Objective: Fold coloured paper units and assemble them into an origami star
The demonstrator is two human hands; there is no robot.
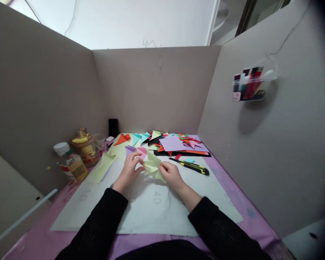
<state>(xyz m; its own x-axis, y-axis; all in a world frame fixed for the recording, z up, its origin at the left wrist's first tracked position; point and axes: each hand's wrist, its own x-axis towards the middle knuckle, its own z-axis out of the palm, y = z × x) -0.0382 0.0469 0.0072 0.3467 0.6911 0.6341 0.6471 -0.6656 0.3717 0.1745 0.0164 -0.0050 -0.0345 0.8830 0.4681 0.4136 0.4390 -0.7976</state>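
A pale yellow-green folded paper (151, 167) with several pointed flaps is held above the white sheet between my two hands. My left hand (130, 168) has its thumb and fingers curled at the paper's left edge. On the other side, my right hand (171, 174) pinches the paper's right part between thumb and fingers. Just behind the paper lie a purple folded piece (130, 150) and a pink folded piece (142, 151). A black and yellow utility knife (193, 167) rests to the right of my right hand, apart from it.
Colored papers and folded pieces (173, 143) are piled at the back. At the left stand a bottle of yellowish liquid (77, 168) and a yellow-lidded jar (86, 151), beside pale green paper (102, 168). Grey panels (157, 90) enclose the table; a plastic holder (250, 85) hangs at right.
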